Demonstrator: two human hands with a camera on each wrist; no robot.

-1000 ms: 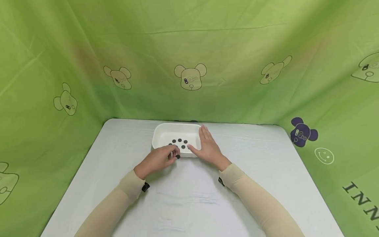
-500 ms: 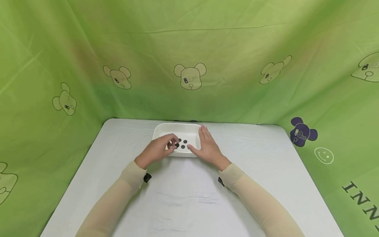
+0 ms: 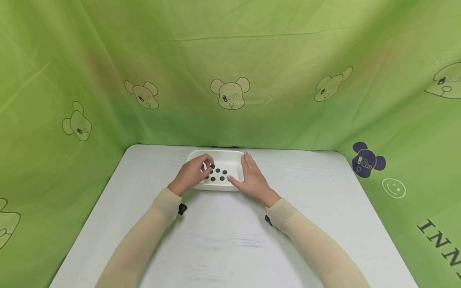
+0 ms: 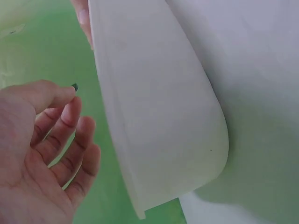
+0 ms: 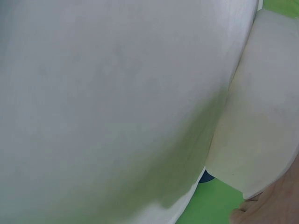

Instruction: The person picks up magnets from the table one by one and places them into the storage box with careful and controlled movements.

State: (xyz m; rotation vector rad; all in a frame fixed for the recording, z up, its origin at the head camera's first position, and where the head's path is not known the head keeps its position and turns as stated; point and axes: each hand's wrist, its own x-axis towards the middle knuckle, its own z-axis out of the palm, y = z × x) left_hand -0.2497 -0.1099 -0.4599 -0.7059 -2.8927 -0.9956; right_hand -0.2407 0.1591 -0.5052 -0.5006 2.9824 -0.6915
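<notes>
A white rectangular tray (image 3: 225, 187) stands near the table's back edge, with several flat black discs (image 3: 217, 170) lying inside. My left hand (image 3: 190, 173) is over the tray's left part, pinching one black disc (image 3: 212, 166) between thumb and fingertip. In the left wrist view that disc (image 4: 74, 87) shows as a small dark edge at the fingertips, beyond the tray's pale side wall (image 4: 159, 102). At the tray's right end rests my right hand (image 3: 253, 181), fingers straight along the rim and thumb reaching over the inside. Only part of this right hand (image 5: 275, 198) shows in the right wrist view.
A white cloth covers the table (image 3: 230, 240). Green curtains (image 3: 230, 52) with bear-head prints hang behind it and on both sides. Dark wrist straps (image 3: 182, 209) show below the sleeves.
My left hand has carried the pinched disc from the tray's front rim back over its inside, slightly to the left. The right hand stays at the right rim.
</notes>
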